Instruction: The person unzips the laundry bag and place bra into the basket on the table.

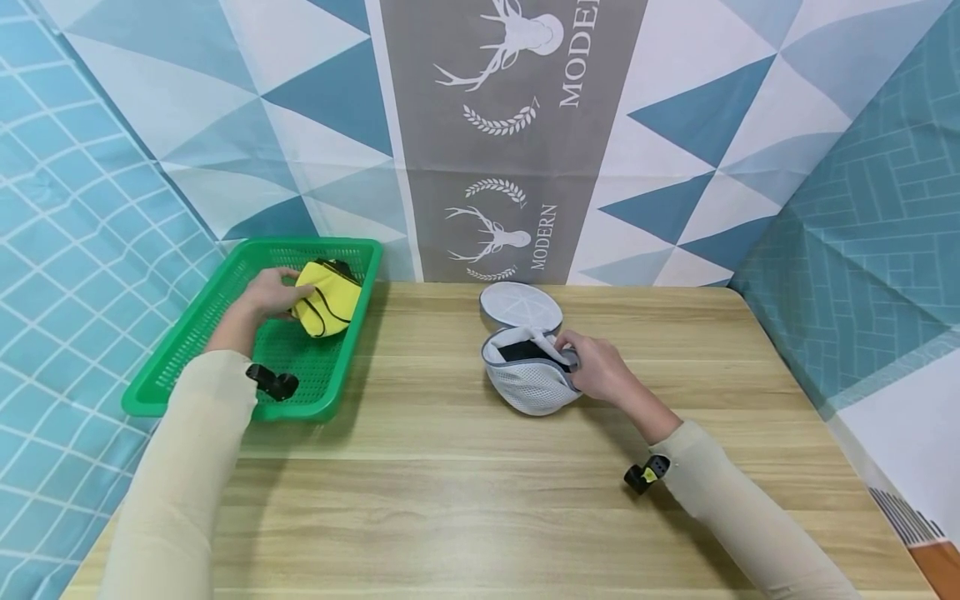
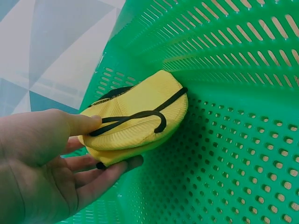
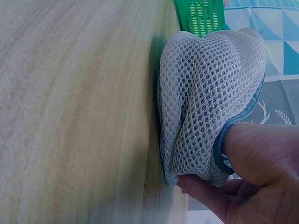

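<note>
My left hand [image 1: 272, 293] pinches a small yellow cloth pouch [image 1: 333, 307] with black cords, low inside the green basket [image 1: 347, 367]. In the left wrist view the thumb lies on top of the pouch and the fingers pass beneath it. On the table, a white mesh laundry bag [image 1: 528, 395] with grey edging stands with its round flap [image 1: 521, 306] folded back. My right hand [image 1: 596, 367] grips the bag's right rim, thumb and fingers on either side of the mesh wall. Something black [image 1: 531, 353] shows within the bag's opening.
The basket stands at the table's left, close to a blue checked cloth wall [image 1: 67, 275]. Patterned cloth [image 1: 487, 150] hangs behind the wooden table [image 1: 450, 500]. Each wrist carries a small black camera.
</note>
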A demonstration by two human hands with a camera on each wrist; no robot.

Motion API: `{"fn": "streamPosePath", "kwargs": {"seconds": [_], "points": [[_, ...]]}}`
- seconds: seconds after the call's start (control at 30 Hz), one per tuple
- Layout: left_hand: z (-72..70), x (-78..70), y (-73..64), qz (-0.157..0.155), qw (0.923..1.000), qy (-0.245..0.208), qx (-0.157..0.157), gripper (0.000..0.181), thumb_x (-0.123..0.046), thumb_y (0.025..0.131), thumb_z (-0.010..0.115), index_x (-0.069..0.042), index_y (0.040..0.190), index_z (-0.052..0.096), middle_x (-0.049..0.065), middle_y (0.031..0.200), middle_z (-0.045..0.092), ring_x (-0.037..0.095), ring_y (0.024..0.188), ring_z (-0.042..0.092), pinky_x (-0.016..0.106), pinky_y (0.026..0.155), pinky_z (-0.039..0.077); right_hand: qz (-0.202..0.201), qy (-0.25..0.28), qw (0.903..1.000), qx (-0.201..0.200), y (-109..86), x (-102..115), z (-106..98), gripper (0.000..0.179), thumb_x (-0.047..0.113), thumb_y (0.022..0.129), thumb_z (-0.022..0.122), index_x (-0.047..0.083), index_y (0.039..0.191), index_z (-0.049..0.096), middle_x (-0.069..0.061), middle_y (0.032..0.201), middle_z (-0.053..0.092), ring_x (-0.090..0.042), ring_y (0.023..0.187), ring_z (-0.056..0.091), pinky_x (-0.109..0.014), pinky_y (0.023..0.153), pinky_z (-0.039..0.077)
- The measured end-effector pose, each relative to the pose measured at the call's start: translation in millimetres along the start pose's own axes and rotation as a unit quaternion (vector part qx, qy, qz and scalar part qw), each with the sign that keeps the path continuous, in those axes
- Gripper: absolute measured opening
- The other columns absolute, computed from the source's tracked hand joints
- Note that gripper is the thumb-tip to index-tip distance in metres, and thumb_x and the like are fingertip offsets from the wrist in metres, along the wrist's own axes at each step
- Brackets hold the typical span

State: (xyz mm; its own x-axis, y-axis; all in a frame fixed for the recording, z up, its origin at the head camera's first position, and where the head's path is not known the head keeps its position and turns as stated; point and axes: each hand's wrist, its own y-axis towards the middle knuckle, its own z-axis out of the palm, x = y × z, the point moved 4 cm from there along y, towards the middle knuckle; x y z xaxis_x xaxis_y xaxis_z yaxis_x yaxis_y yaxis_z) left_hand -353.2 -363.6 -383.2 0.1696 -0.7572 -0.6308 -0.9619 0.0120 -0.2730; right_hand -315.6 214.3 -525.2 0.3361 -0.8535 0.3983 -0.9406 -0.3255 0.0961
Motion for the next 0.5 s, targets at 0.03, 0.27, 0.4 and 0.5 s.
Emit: {"fn": "streamPosePath", "kwargs": {"seconds": [0.03, 0.27, 0.4, 0.5], "points": [[0.1, 0.1, -0.2, -0.001, 1.0000, 0.000, 0.001, 0.075, -0.033, 0.118, 0.053, 0.011, 0.173, 0.024, 0.040, 0.146, 0.055, 0.004, 0.076, 0.069, 0.047, 0.090, 0.071, 0.000, 0.000, 1.0000, 0.000, 0.0, 0.1, 0.0, 0.057, 0.005, 0.075, 0.088, 0.025, 0.125, 0.070, -0.005, 0.113, 0.082, -0.026, 0.094, 0.071, -0.047, 0.081, 0.057], [-0.2, -0.9, -2.3, -0.006, 1.0000, -0.006, 0.002, 0.076, -0.034, 0.119, 0.051, 0.009, 0.174, 0.022, 0.045, 0.164, 0.037, 0.029, 0.104, 0.075, 0.050, 0.097, 0.070, 0.003, 0.001, 1.0000, 0.002, 0.6, 1.4, -1.2, 0.056, 0.005, 0.076, 0.088, 0.025, 0.125, 0.070, -0.006, 0.114, 0.082, -0.026, 0.094, 0.071, -0.047, 0.080, 0.058], [-0.8, -0.6, -3.2, -0.014, 0.9997, -0.018, -0.005, 0.076, -0.038, 0.119, 0.048, 0.006, 0.175, 0.023, 0.046, 0.174, 0.024, 0.055, 0.143, 0.057, 0.057, 0.109, 0.065, 0.005, -0.001, 1.0000, 0.003, 1.0, 0.7, -0.5, 0.057, 0.005, 0.076, 0.088, 0.025, 0.125, 0.070, -0.006, 0.113, 0.081, -0.026, 0.094, 0.071, -0.046, 0.080, 0.057], [-1.8, 1.2, -3.6, -0.026, 0.9992, -0.021, -0.022, 0.072, -0.038, 0.119, 0.045, 0.005, 0.175, 0.027, 0.044, 0.179, 0.018, 0.058, 0.153, 0.047, 0.062, 0.116, 0.059, 0.006, -0.001, 1.0000, 0.003, 1.0, 0.1, -0.1, 0.057, 0.005, 0.075, 0.088, 0.026, 0.125, 0.070, -0.004, 0.111, 0.081, -0.025, 0.093, 0.070, -0.044, 0.080, 0.056]]}}
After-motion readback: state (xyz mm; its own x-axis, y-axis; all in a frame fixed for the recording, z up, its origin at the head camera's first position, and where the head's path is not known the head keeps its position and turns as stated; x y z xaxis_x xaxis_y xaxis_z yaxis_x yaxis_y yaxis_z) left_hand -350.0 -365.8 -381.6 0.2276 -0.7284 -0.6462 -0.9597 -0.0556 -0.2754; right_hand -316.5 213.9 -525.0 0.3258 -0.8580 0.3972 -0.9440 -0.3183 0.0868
